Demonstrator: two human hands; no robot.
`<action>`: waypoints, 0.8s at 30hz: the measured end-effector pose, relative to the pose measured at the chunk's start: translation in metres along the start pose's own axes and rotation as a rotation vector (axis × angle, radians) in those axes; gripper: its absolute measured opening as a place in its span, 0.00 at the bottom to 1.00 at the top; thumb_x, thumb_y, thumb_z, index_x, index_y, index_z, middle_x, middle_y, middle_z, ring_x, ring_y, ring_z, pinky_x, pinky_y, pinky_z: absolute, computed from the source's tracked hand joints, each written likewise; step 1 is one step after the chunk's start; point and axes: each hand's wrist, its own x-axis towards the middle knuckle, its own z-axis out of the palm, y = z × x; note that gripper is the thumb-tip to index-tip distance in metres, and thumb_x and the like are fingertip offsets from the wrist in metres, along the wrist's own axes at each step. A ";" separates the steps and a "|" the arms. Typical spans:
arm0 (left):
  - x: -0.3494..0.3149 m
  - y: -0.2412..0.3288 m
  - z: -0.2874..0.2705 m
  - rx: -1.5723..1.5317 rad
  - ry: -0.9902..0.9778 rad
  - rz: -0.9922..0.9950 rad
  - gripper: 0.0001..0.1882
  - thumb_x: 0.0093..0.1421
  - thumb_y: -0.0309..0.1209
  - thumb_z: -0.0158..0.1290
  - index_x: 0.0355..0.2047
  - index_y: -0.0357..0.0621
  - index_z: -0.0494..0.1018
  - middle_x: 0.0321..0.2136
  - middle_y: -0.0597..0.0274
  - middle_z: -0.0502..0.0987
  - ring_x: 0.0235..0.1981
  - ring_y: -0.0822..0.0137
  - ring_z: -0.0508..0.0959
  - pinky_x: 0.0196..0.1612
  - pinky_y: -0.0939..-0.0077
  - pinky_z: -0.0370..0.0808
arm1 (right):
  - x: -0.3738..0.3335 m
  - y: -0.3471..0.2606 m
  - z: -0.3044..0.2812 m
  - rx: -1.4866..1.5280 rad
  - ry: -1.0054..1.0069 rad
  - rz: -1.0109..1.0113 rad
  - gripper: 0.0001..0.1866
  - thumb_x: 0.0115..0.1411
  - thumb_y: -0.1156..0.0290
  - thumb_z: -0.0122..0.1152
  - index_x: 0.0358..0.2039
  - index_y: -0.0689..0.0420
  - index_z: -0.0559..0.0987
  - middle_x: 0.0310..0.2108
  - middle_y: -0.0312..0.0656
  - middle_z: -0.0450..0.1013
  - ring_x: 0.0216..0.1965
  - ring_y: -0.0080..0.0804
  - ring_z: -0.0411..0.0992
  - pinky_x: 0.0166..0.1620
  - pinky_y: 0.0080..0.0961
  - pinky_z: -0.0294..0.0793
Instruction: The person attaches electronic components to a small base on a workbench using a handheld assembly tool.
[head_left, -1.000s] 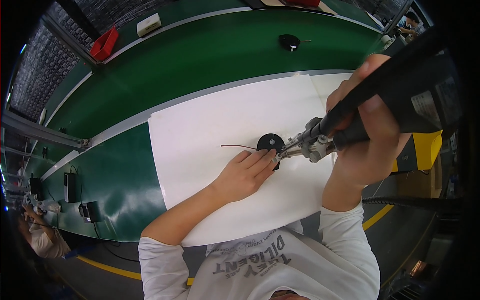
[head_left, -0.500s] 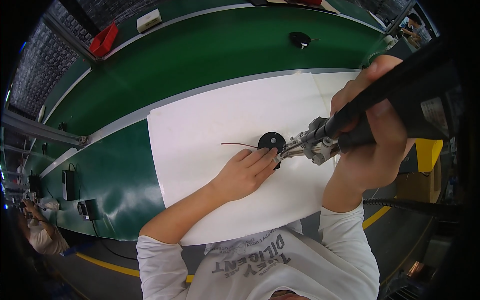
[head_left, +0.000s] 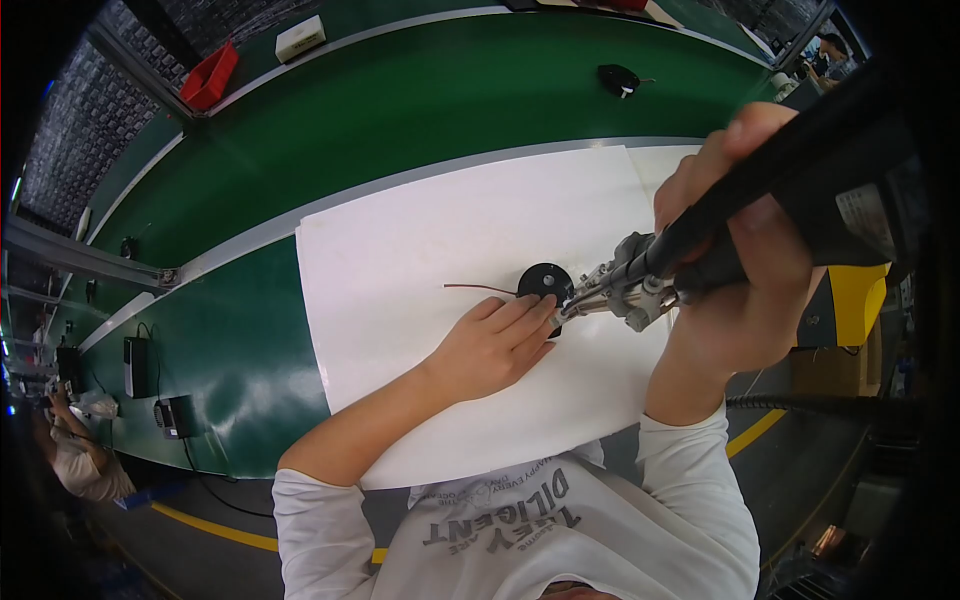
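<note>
On white sheets (head_left: pixel 400 230) lies a small black blower fan (head_left: pixel 543 278), round, with a thin red and dark wire running out to the left. My left hand (head_left: pixel 490 350) holds it down, fingertips pressed together on its near side and hiding part of it. My right hand (head_left: pixel 745 250) is wrapped round a dark screwdriver (head_left: pixel 720 270) with a metal screw-feeding head. The screwdriver slants in from the upper right; its tip meets the fan's right side, close to my left fingertips. The exact contact point is hidden.
Beyond the sheets runs a green conveyor belt (head_left: pixel 400 120) carrying another black fan (head_left: pixel 622 80). A red bin (head_left: pixel 209 77) and a white box (head_left: pixel 300 39) stand at the far left. Black power adapters (head_left: pixel 172 418) lie left. A co-worker (head_left: pixel 85 450) sits at the left edge.
The fan on the belt has moved to the right. The screwdriver and my right hand have shifted very slightly; my left hand stays in place on the fan.
</note>
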 end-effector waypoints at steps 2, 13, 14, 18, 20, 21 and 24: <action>0.000 0.000 0.000 -0.003 0.000 0.003 0.14 0.54 0.32 0.61 0.39 0.37 0.77 0.47 0.54 0.76 0.46 0.63 0.76 0.40 0.74 0.73 | 0.003 0.000 -0.002 0.026 -0.050 -0.013 0.24 0.62 0.56 0.46 0.47 0.66 0.68 0.23 0.40 0.67 0.19 0.23 0.65 0.22 0.19 0.63; 0.001 0.000 0.000 -0.012 0.013 0.009 0.15 0.54 0.30 0.60 0.39 0.34 0.77 0.47 0.53 0.76 0.45 0.63 0.76 0.40 0.74 0.73 | 0.007 -0.012 0.003 0.119 0.234 0.112 0.58 0.54 0.21 0.21 0.51 0.73 0.63 0.44 0.61 0.66 0.20 0.27 0.66 0.21 0.20 0.66; 0.000 0.000 0.001 -0.011 0.013 0.007 0.15 0.54 0.30 0.60 0.39 0.34 0.77 0.47 0.53 0.76 0.45 0.63 0.76 0.40 0.74 0.73 | 0.006 -0.012 0.005 0.120 0.233 0.113 0.58 0.54 0.21 0.21 0.51 0.73 0.63 0.44 0.61 0.66 0.20 0.27 0.66 0.21 0.20 0.66; 0.001 0.001 0.001 -0.008 0.011 0.014 0.12 0.54 0.30 0.60 0.37 0.36 0.78 0.47 0.53 0.76 0.45 0.62 0.76 0.40 0.73 0.74 | 0.007 -0.006 0.008 0.327 0.067 0.004 0.57 0.54 0.22 0.27 0.51 0.73 0.63 0.37 0.56 0.69 0.18 0.26 0.65 0.20 0.18 0.63; 0.001 0.001 0.000 -0.008 0.010 0.011 0.12 0.54 0.30 0.60 0.37 0.37 0.78 0.47 0.53 0.76 0.45 0.62 0.76 0.40 0.73 0.74 | 0.007 -0.001 0.005 0.476 0.034 -0.138 0.54 0.56 0.24 0.32 0.50 0.72 0.64 0.32 0.53 0.71 0.17 0.24 0.64 0.20 0.17 0.62; 0.000 0.001 0.000 -0.005 0.015 0.013 0.12 0.54 0.30 0.60 0.37 0.37 0.78 0.48 0.53 0.76 0.46 0.62 0.76 0.40 0.73 0.74 | 0.006 0.001 -0.002 0.453 -0.087 -0.054 0.45 0.58 0.34 0.39 0.49 0.72 0.65 0.28 0.50 0.70 0.17 0.23 0.64 0.20 0.16 0.61; -0.001 -0.001 0.002 -0.008 0.019 0.014 0.11 0.53 0.30 0.61 0.36 0.38 0.79 0.48 0.53 0.75 0.46 0.62 0.76 0.40 0.73 0.73 | 0.002 -0.008 0.010 0.166 -0.056 0.033 0.29 0.59 0.54 0.49 0.47 0.70 0.68 0.23 0.45 0.68 0.16 0.21 0.64 0.20 0.16 0.60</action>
